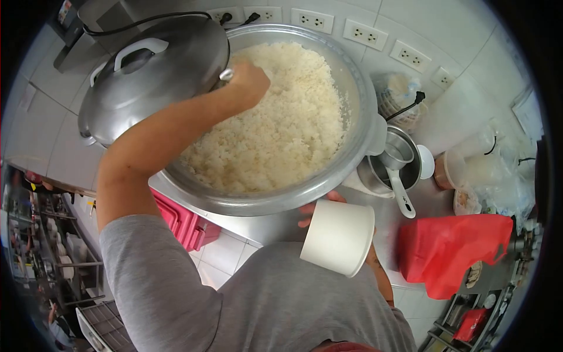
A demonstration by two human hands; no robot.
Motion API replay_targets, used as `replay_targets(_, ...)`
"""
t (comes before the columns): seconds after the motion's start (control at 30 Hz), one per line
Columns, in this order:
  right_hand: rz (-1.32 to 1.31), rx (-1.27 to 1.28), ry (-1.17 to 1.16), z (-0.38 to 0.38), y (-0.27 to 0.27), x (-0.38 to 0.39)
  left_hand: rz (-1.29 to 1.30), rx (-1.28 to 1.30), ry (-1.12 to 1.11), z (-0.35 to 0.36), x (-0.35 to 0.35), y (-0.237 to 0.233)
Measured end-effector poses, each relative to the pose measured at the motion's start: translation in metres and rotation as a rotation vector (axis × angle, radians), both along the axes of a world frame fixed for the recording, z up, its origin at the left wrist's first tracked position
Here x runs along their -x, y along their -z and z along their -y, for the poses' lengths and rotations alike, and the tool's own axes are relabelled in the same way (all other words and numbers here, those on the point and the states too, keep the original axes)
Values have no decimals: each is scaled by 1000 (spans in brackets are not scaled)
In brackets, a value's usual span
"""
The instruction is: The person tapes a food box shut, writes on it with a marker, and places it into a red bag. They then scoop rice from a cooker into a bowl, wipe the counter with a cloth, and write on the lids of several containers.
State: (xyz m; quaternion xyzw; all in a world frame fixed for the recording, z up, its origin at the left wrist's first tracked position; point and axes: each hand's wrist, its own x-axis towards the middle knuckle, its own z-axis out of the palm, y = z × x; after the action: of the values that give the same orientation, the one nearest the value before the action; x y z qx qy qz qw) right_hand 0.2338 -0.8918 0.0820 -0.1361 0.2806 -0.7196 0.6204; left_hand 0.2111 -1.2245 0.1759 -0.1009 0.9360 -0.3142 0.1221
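A wide metal pot (368,94) full of cooked white rice (275,129) stands against the tiled wall. My left hand (249,82) is closed in a fist over the rice at the pot's far left. A rounded silver end (227,74), like a utensil's metal handle, sticks out beside it; the rest of that object is hidden. In front of my body, my right hand (306,215) grips a white paper tub (339,236) from behind, tilted, with its opening out of sight. Fingertips show at the tub's left and upper edges.
A grey metal lid (155,76) leans over the pot's left side. To the right are a small pot (375,176) holding a long-handled measuring cup (401,190), plastic bags (492,170) and a red bag (451,249). A pink crate (187,226) sits below.
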Motion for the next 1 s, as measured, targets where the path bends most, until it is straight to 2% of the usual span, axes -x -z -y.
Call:
replay_targets(0.07, -6, -58, 49, -7, 48, 7, -8, -102, -71, -2, -2, 0)
replay_targets(0.13, -51, -27, 141, -13, 54, 7, -75, -305, -175, -1, -15, 0)
replay_targets(0.17, -70, 83, 202, -17, 51, 12, -112, -310, -159, -2, -21, 3)
replay_targets(0.23, -139, 274, 293, -17, 21, 24, -186, -306, -123, -5, -32, 8)
replay_targets(0.3, -1, 505, 370, -10, -14, 39, -112, -373, -142, -16, -40, 3)
replay_targets(0.37, -29, 606, 555, 4, -64, 50, -30, -435, -129, -39, -49, 1)
replay_targets(0.43, -255, 738, 592, 22, -83, 86, 64, -485, -80, -67, -62, -3)
replay_targets(0.47, -261, 928, 483, 29, -78, 117, 76, -507, -62, -75, -68, -11)
replay_targets(0.53, -324, 282, 1136, 79, -129, 99, 100, -539, -21, -82, -74, -28)
replay_targets(0.6, -473, 300, 1058, 101, -118, 118, -14, -415, -8, -63, -52, -31)
replay_targets(0.67, -647, 217, 1025, 116, -114, 118, -190, -141, 46, -5, -10, -12)
replay_targets(0.73, -616, 221, 1021, 116, -118, 112, -183, 53, 133, 21, 18, -6)
replay_targets(0.87, -583, 189, 1034, 119, -125, 109, -217, -151, 174, 24, 24, 16)
replay_targets(1.0, -573, 236, 1001, 119, -121, 113, -225, -273, 141, 11, 15, 16)
